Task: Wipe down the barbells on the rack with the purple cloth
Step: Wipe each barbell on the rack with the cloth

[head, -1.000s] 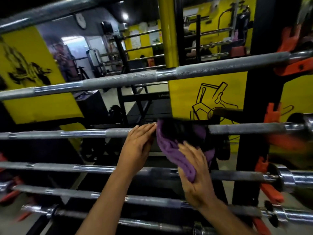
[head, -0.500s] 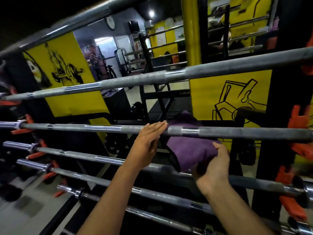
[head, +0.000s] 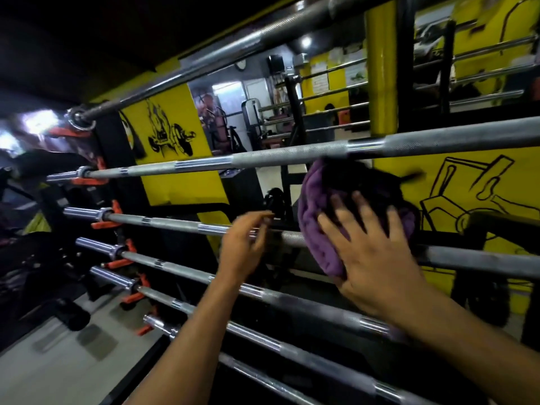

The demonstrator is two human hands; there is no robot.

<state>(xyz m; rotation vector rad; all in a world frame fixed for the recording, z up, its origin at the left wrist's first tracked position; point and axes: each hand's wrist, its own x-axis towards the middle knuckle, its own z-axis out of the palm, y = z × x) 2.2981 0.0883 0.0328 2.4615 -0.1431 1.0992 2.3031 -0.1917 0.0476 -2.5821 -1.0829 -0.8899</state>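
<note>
Purple cloth (head: 318, 217) now higher, between two barbells, under spread right-hand fingers (head: 363, 213); left hand (head: 244, 244) loosely curled, off the bar

Both forearms reach up & fwd from the bottom edge, bare. Left hand (head: 244, 247): wrist bent, fingers (head: 257, 219) loosely curled and blurred, holding nothing. Right hand (head: 369, 255): higher, back toward the camera, fingers spread wide, palm pressed flat on the purple cloth (head: 318, 217).
</note>
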